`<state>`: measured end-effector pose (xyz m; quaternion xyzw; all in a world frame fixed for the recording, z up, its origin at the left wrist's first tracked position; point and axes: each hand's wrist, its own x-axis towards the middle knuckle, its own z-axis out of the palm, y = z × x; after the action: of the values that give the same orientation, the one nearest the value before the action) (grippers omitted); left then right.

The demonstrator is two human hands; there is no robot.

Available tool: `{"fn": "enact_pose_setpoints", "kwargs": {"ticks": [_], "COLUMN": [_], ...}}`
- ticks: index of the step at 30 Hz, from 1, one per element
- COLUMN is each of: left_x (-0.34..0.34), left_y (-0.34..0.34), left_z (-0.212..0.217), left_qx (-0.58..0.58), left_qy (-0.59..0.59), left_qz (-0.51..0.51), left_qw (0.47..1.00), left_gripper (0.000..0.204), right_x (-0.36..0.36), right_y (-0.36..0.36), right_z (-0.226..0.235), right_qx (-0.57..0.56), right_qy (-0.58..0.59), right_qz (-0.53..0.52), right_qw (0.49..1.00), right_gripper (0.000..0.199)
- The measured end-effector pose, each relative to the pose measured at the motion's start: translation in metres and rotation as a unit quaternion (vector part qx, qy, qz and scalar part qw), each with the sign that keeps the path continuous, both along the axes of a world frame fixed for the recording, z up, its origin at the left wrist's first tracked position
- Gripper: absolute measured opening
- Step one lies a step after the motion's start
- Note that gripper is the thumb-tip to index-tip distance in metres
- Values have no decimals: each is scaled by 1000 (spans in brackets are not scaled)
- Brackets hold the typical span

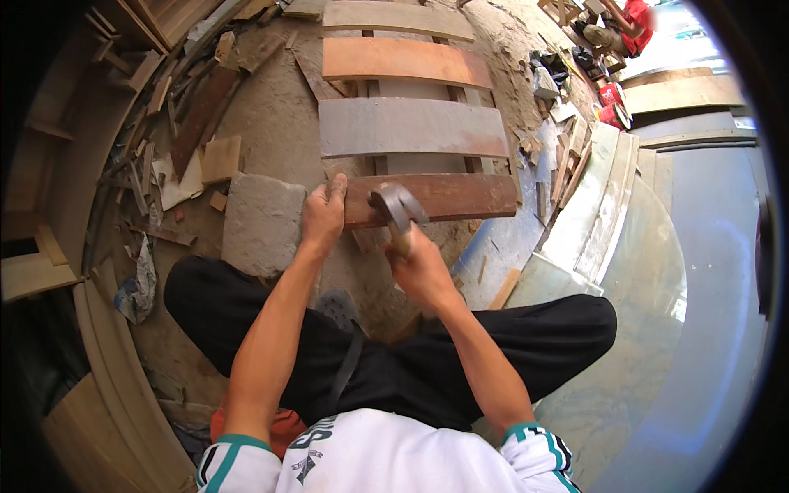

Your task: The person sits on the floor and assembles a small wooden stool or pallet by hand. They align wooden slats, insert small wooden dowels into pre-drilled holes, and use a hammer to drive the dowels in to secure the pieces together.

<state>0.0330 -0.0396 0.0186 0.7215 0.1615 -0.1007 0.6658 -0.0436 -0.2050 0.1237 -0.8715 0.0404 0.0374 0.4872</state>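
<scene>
My right hand [422, 269] is wrapped round the short handle of a claw hammer [398, 205]. The hammer's dark metal head is over the left part of a reddish-brown wooden board [468, 197]; I cannot tell whether it touches the wood. My left hand [325, 215] grips the left end of that board, thumb on top, with the other fingers partly hidden. The brown board lies across the near end of a slatted wooden frame. Beyond it on the frame are a grey slat [413, 127], an orange-brown slat [407, 62] and a pale slat [398, 18].
A rough stone block [263, 222] stands left of my left hand. Wood scraps [220, 160] litter the dirt floor at left. Sheets and planks [604, 205] lie at right, near red cans [612, 103]. A person in red [629, 29] sits at the far right.
</scene>
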Motion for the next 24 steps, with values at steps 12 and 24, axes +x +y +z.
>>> {"fn": "enact_pose_setpoints", "kwargs": {"ticks": [12, 24], "left_x": [4, -2], "left_y": [-1, 1], "left_z": [7, 5], "left_qx": [23, 23], "left_qy": [-11, 1], "left_qz": [7, 18], "left_qw": [1000, 1000], "left_gripper": [55, 55], "right_x": [7, 5], "right_y": [1, 2], "right_z": [16, 31], "right_qx": [5, -11], "right_qy": [117, 69], "right_qz": [-26, -9], "right_qw": [993, 998], "right_gripper": [23, 23]}}
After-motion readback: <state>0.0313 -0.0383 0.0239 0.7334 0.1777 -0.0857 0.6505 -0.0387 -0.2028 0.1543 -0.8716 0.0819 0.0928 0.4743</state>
